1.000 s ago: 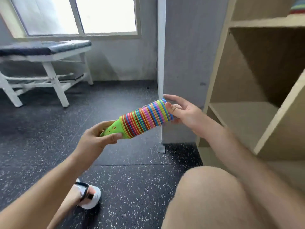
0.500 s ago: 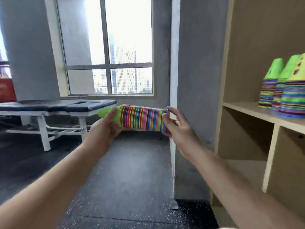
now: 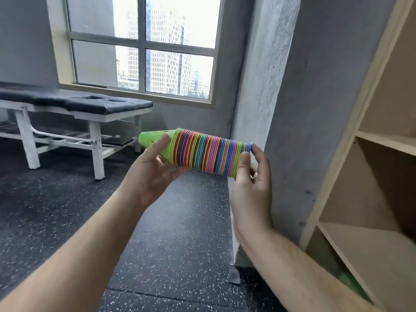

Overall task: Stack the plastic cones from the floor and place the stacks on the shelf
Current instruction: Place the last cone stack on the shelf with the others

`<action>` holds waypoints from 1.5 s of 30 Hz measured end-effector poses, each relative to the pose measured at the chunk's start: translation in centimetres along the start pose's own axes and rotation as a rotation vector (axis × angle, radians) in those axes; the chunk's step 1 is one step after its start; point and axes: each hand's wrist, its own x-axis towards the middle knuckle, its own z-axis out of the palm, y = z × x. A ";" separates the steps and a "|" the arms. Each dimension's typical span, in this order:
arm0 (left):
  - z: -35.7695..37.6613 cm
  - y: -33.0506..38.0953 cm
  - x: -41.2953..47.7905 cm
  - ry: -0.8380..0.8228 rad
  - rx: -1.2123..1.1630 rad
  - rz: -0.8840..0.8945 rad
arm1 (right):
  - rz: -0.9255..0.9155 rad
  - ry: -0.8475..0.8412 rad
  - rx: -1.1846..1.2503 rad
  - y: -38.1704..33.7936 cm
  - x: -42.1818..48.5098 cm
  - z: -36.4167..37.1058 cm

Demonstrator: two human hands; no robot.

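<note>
As left hand [image 3: 153, 176] and right hand [image 3: 249, 190] grip stack [image 3: 202, 152], shelf [image 3: 333, 176] stands near.

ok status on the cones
Left hand grips green tip, right hand wide end. Cone stack sideways, not yet on shelf. No visible obstruction.

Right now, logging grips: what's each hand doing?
Left hand: holding the cone stack at its green tip.
Right hand: holding its wide end.

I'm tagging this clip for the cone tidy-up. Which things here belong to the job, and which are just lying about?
Job: stack of cones, held sideways between left hand and right hand; shelf.
Lying about: padded bench; window; concrete pillar.
</note>
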 end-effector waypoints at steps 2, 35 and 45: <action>-1.8 -1.5 1.8 0.000 0.032 0.005 | -0.017 0.025 -0.072 2.5 0.5 1.1; 28.9 36.0 11.9 0.309 0.123 -0.281 | 0.317 -0.442 -0.444 -42.5 28.4 12.5; 39.5 52.3 8.6 -0.046 0.177 -0.374 | 0.164 -0.277 -0.387 -61.3 25.2 12.8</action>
